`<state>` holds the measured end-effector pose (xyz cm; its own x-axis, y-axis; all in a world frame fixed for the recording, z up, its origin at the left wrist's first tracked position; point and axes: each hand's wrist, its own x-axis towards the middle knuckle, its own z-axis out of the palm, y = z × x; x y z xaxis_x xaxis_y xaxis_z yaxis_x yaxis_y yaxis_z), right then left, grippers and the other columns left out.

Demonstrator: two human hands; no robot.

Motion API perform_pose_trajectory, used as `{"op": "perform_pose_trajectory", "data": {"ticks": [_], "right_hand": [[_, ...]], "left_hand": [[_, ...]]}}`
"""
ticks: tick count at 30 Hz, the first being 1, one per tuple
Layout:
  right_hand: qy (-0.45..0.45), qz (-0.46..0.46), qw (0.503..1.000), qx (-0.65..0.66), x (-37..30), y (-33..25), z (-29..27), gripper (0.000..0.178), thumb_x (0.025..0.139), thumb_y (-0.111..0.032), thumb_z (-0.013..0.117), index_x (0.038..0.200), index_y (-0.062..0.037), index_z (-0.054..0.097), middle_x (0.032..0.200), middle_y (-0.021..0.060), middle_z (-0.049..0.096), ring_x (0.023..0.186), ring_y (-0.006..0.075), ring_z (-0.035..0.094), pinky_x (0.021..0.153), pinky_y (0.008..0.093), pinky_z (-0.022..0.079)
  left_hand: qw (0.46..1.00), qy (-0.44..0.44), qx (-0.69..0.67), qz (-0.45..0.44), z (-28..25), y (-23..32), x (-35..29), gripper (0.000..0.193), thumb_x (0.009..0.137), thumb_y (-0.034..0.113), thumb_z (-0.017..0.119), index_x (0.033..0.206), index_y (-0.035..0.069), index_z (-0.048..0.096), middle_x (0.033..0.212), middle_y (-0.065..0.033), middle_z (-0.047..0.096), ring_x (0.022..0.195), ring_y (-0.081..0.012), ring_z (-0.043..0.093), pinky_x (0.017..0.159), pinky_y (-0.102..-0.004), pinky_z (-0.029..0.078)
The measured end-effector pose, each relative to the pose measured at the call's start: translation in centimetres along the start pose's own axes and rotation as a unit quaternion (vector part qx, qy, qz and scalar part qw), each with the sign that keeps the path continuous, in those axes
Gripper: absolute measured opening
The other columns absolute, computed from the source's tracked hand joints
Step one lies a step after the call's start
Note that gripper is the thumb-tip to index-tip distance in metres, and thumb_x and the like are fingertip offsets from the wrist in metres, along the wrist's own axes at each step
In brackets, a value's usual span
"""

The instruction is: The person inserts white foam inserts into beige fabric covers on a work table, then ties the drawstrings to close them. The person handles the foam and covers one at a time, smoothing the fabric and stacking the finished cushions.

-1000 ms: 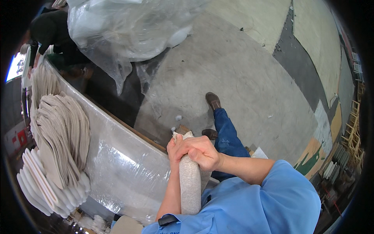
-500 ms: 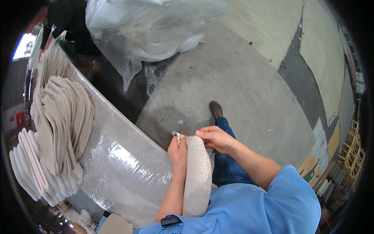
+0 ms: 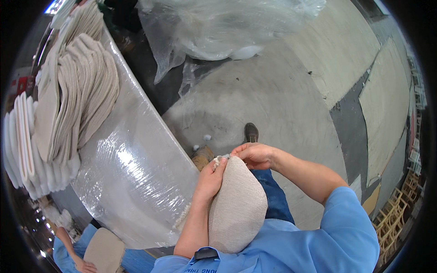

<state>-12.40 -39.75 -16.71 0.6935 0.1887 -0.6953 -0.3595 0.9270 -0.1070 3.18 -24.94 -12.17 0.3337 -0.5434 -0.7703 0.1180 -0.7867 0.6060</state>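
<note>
A beige woven-fabric cushion (image 3: 239, 204) with a rounded outline leans against my body, its narrow end up at my hands. My left hand (image 3: 210, 181) is closed on the cushion's left upper edge, where a pale frayed strip shows by the thumb. At the top corner my right hand (image 3: 254, 155) pinches the fabric edge, fingers bent close to the left fingertips. What lies right between the fingertips is too small to make out.
At left stands a plastic-wrapped table (image 3: 132, 168) bearing a stack of beige fabric pieces (image 3: 86, 86) and white pads (image 3: 34, 145). A co-worker's hand (image 3: 84, 265) rests by another beige cushion (image 3: 104, 250). Clear plastic sheeting (image 3: 218, 32) lies ahead; flat boards (image 3: 387, 109) cover floor at right.
The cushion has turned so its broad face shows instead of its narrow side. Both hands stay at its top edge. My view has shifted, bringing a co-worker's cushion into fuller sight at lower left.
</note>
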Motion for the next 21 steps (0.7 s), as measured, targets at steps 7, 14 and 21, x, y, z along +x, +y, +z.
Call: {"op": "perform_pose_trajectory", "data": {"ticks": [7,14,21], "right_hand": [[0.027,-0.014,0.998,-0.061,1.5,-0.1,0.8,0.017,0.106,-0.021,0.068,0.094,-0.0081,0.066,0.088,0.0005,0.068,0.076,0.0108,0.065,0.069,0.0312,0.056],[0.039,0.093,0.979,-0.174,2.6,-1.9,1.2,0.025,0.108,-0.027,0.066,0.096,-0.0056,0.066,0.083,0.0006,0.067,0.071,0.0083,0.065,0.063,0.0301,0.057],[0.064,0.083,0.984,-0.143,2.6,-0.7,2.3,0.027,0.106,-0.029,0.069,0.104,-0.0024,0.068,0.092,0.0057,0.069,0.076,0.0135,0.067,0.063,0.033,0.057]], "left_hand": [[0.992,0.079,0.083,0.048,0.7,0.1,-0.4,0.042,0.11,0.037,0.06,0.103,-0.002,0.071,0.083,-0.0143,0.07,0.078,-0.0193,0.062,0.075,-0.0381,0.051],[0.984,0.127,0.102,0.067,1.2,0.3,-0.2,0.033,0.107,0.028,0.06,0.101,-0.004,0.067,0.087,-0.0274,0.068,0.078,-0.0405,0.067,0.074,-0.0459,0.051],[0.97,0.157,0.13,0.132,1.3,-0.4,-0.6,0.025,0.103,0.021,0.062,0.109,-0.002,0.067,0.092,-0.0268,0.07,0.089,-0.0442,0.07,0.078,-0.0473,0.052]]}}
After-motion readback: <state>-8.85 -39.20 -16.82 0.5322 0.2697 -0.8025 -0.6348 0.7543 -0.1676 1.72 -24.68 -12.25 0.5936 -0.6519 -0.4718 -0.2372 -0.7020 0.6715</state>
